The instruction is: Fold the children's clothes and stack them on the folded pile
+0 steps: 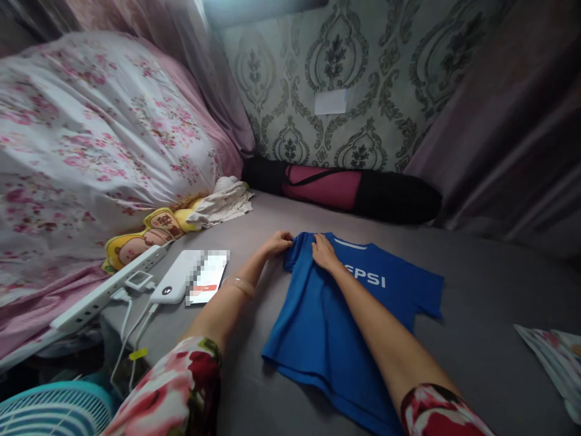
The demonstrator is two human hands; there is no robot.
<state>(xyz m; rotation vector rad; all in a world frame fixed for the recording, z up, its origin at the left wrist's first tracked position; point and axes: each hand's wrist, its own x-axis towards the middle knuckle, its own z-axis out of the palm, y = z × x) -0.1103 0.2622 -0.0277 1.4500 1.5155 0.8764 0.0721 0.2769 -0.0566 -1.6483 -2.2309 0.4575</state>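
A blue T-shirt (336, 321) with white lettering lies spread on the grey bed surface (476, 339). My left hand (278, 242) is closed in a pinch on the shirt's left sleeve edge. My right hand (323, 251) lies on the shirt near the collar, fingers flat and pressing the cloth down. Both forearms reach out from floral sleeves at the bottom.
A phone (207, 277) and a white power bank (176, 284) lie to the left, beside a white power strip (109, 287) with cables. A floral duvet (91, 145), a yellow cushion (145, 236), crumpled cloth (224, 203), a rolled black and pink bag (354, 191), folded cloth (554, 357) and a fan (54, 412) surround them.
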